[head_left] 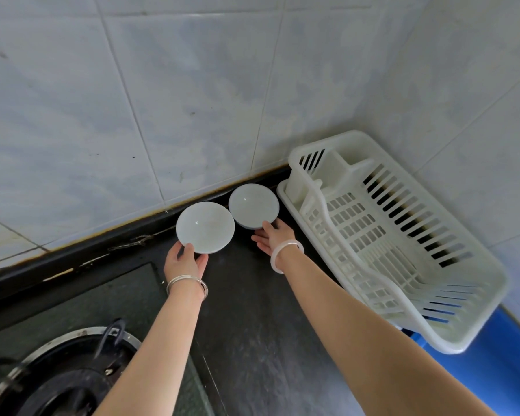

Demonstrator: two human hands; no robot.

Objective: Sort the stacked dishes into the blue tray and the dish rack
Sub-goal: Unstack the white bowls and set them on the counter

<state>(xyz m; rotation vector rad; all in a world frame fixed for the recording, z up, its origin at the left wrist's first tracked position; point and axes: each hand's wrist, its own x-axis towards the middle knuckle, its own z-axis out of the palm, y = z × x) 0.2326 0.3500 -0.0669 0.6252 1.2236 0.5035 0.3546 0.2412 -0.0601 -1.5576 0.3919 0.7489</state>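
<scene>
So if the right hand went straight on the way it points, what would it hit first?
The right hand would meet the right bowl at once; its thumb seems to touch the rim. Beyond lies the tiled wall.

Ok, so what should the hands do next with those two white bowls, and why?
Probably close the right hand on the right bowl and lift it into the dish rack beside it. That hand only touches the bowl's near edge, the rack looks empty, and the left hand pinches the left bowl.
</scene>
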